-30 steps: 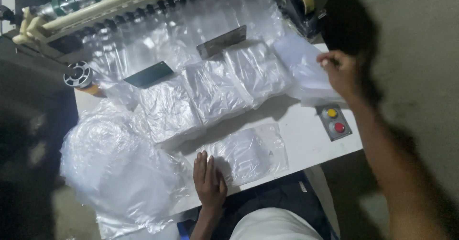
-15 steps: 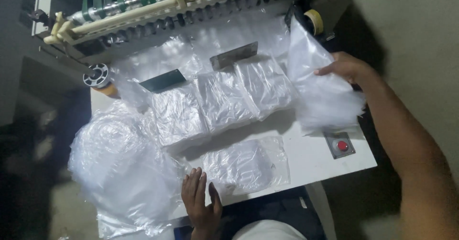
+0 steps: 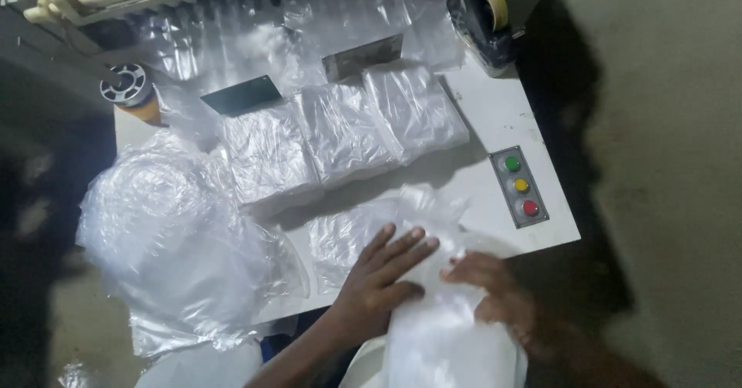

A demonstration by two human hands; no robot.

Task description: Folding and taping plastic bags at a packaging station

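Right hand (image 3: 495,299), off the far right edge since a second ago, now pinching a clear floppy plastic bag (image 3: 440,326) at the white table's (image 3: 495,117) near edge; left hand (image 3: 382,272) flat on it, fingers spread.

3 clear plastic bag stacks (image 3: 344,137) mid-table, another clear bag (image 3: 444,334) at the near edge

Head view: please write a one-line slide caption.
Both hands, left hand and right hand, press a clear plastic bag at the white table edge.
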